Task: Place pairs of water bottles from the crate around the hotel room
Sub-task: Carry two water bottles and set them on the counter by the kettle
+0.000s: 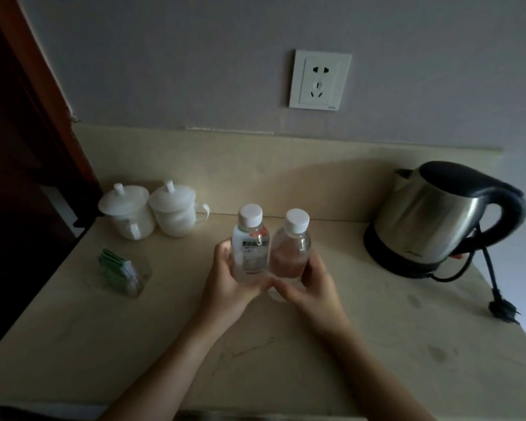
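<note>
A: Status on the hands?

B: The left hand (228, 284) is gripping the labelled water bottle (250, 247), its fingers (222, 253) wrapping the left side of it. The right hand (312, 282) is gripping the second water bottle (290, 253), the one with no label facing the camera, its fingers curling round the lower right side.

A: Bottle position?

B: Both are standing upright, side by side and touching, white caps up, over the middle of the beige desk (362, 344). The bases are hiding behind the hands, so I cannot tell whether they are sitting on the desk or hovering just above it.

A: What else is sitting on the desk?

B: Two white lidded cups (152, 211) are standing together at the back left. A clear holder with green-and-white sachets (122, 273) is lying left of the hands. A steel kettle (438, 217) is sitting on its black base at the right, well apart from the bottles, with its plug (503, 309) lying loose on the desk. A wall socket (320, 79) is showing above, with nothing plugged in.
</note>
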`<state>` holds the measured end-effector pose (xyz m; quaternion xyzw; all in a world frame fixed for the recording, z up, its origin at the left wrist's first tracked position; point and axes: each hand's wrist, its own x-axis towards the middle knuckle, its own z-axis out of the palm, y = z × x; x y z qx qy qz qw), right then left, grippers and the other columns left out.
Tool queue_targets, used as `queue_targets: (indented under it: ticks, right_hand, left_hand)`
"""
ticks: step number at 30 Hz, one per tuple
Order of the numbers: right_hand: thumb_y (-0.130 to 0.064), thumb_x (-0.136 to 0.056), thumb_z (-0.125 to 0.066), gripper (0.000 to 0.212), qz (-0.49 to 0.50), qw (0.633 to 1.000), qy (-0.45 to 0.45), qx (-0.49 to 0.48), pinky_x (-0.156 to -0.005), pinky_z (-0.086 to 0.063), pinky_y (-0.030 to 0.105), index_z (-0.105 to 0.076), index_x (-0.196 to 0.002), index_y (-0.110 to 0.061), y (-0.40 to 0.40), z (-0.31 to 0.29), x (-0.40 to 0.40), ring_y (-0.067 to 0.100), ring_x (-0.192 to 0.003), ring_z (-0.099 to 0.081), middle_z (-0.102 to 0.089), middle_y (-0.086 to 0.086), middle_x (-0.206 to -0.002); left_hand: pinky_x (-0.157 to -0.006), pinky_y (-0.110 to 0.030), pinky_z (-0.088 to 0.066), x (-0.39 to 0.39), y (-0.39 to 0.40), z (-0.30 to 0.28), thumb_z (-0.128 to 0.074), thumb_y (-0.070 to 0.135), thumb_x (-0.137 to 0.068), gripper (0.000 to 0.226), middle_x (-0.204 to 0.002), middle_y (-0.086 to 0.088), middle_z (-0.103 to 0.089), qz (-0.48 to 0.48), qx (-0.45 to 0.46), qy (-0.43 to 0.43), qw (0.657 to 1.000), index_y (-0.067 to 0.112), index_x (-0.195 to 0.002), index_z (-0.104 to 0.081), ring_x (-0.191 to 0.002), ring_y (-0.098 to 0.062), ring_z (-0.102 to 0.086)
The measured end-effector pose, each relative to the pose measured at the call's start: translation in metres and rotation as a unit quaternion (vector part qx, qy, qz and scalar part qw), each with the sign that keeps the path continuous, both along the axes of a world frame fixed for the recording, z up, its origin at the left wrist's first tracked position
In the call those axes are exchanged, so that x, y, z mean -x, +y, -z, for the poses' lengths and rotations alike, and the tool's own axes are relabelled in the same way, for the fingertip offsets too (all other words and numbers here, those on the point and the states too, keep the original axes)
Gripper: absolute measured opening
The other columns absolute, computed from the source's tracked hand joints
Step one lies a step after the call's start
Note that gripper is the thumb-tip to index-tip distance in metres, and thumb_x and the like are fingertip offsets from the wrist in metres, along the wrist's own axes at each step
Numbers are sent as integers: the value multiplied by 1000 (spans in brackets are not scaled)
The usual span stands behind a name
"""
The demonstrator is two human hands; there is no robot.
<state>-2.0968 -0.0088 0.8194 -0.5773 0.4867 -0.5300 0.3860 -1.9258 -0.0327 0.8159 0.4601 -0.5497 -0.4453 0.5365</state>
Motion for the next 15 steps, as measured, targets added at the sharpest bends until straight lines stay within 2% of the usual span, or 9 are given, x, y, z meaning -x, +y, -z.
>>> queue_targets:
  ticks: [2,4,6,8,11,13,15]
  right_hand:
    - [-10,-75,-80,52,-36,999,6,-36,-94,-55,42,-60,-124,-12,1,5,9,21,-109,-68,-73,3,-114]
    - [-6,-73,-82,51,-6,998,44,-42,-87,-56,29,-62,-119,-16,1,4,9,9,-101,-70,-75,-3,-106]
    - [-16,-70,-86,50,58,992,96,-48,-73,-53,16,-59,-111,-24,-2,0,5,-4,-88,-68,-73,-12,-96]
    - [-31,-67,-86,53,122,981,137,-66,-69,-53,21,-49,-105,-32,-5,-5,0,-2,-84,-64,-66,-16,-96]
    - [-47,-65,-80,60,176,964,191,-63,-75,-52,35,-44,-109,-27,-12,-3,-5,10,-93,-58,-54,-11,-103]
    - [-51,-62,-74,66,173,964,195,-49,-77,-50,33,-47,-116,-23,-13,0,-5,11,-98,-55,-49,-11,-105]
    - [-46,-64,-70,59,140,971,190,-39,-78,-49,29,-51,-116,-24,-12,4,-1,9,-99,-55,-50,-14,-102]
  left_hand:
    - [-71,-25,-56,-3,-1,6,-92,8,-61,64,-98,4,-73,-15,-5,-25,1000,27,-109,-56,-90,-10,-71]
    - [-75,-28,-56,-9,-6,8,-89,6,-62,56,-99,0,-76,9,-22,-15,1000,22,-108,-62,-91,-15,-72]
    - [-75,-25,-54,-12,-12,4,-84,5,-61,52,-96,-2,-77,44,-44,9,998,14,-107,-63,-90,-14,-72]
    - [-72,-19,-53,-12,-16,-2,-76,1,-61,52,-91,1,-76,81,-51,28,995,11,-108,-59,-87,-8,-69]
    - [-67,-15,-51,-11,-18,-5,-69,-4,-60,59,-94,1,-63,84,-31,33,995,10,-111,-43,-81,5,-65]
    - [-68,-15,-51,-9,-18,0,-71,-3,-61,59,-94,3,-61,68,-19,15,997,14,-108,-41,-81,7,-64]
    - [-73,-19,-52,-6,-18,6,-83,0,-59,64,-93,4,-69,42,-8,-12,999,14,-109,-44,-86,1,-67]
